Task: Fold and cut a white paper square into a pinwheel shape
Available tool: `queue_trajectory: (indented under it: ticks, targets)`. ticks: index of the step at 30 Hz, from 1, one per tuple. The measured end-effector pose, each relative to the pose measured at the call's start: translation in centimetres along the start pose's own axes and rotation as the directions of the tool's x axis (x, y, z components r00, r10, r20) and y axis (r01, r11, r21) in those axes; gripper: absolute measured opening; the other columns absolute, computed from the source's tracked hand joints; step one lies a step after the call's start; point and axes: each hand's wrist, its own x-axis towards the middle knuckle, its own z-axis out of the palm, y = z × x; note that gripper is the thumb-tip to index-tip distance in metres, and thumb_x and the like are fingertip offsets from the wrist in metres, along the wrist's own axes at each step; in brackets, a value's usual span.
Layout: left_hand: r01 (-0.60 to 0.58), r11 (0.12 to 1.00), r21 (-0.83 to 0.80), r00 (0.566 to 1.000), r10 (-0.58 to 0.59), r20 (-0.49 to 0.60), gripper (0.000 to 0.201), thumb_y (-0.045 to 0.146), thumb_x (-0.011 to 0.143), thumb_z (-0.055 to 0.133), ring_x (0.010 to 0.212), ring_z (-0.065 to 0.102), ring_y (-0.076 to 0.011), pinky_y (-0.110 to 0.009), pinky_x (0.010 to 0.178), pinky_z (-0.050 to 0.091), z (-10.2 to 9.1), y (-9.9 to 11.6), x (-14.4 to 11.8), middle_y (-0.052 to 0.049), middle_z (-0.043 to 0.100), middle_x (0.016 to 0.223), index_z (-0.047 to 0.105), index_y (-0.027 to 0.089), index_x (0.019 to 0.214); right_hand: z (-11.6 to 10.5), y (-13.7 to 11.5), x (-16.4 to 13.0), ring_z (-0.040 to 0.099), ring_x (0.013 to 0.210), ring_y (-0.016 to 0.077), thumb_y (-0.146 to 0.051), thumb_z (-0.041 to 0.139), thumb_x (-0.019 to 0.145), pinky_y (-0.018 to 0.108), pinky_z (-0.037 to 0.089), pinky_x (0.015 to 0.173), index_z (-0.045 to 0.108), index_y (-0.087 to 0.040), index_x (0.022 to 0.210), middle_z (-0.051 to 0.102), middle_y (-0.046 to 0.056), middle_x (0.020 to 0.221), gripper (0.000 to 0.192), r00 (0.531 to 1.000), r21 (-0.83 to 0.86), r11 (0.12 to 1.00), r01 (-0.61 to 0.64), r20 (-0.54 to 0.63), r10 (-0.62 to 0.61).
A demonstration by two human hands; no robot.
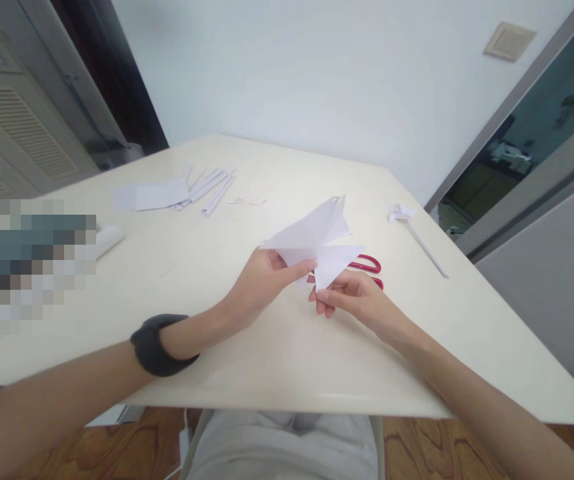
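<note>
A sheet of white paper (311, 230), cut into pointed flaps, is held up between my two hands above the table. My left hand (271, 273) grips it from the left, with the thumb pressed on its lower middle and the other fingers hidden behind. Lower right, my right hand (349, 293) pinches the tip of one flap between thumb and fingers. Behind that flap and my right hand lie scissors with red handles (369, 262), their blades mostly covered.
On the white table (267, 360), a paper pinwheel on a stick (419, 240) lies at right. Rolled paper sticks (214, 187), flat paper sheets (159, 194) and small scraps (248, 200) lie at back left. A blurred-out area covers the left edge. A wall stands behind.
</note>
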Motion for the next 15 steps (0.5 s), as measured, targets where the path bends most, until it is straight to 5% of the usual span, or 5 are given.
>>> queue_trajectory:
  ticks: [6,15]
  targets:
    - [0.013,0.994,-0.110,0.996,-0.003,0.088,0.010,0.016,0.083,0.053,0.067,0.056,-0.0116,-0.022,0.063,0.045,-0.11,-0.05,0.11,0.000,0.059,0.072,0.060,0.015,0.077,0.30,0.21,-0.32,0.058,0.058,0.0121,-0.028,0.059,0.084,0.024,0.047,0.056,0.067,-0.015,0.080,0.066,0.004,0.074,0.015,0.978,-0.295,0.945,0.138,-0.112,-0.178]
    - [0.089,0.985,-0.145,0.995,-0.080,0.063,0.007,0.018,0.081,0.056,0.071,0.056,-0.0126,-0.023,0.064,0.048,-0.03,-0.02,0.01,-0.001,0.060,0.079,0.061,0.015,0.084,0.57,0.68,-0.72,0.048,0.057,0.0106,-0.020,0.062,0.082,0.024,0.035,0.056,0.062,-0.018,0.073,0.060,-0.001,0.065,0.009,0.860,-0.680,0.686,0.259,-0.161,-0.484]
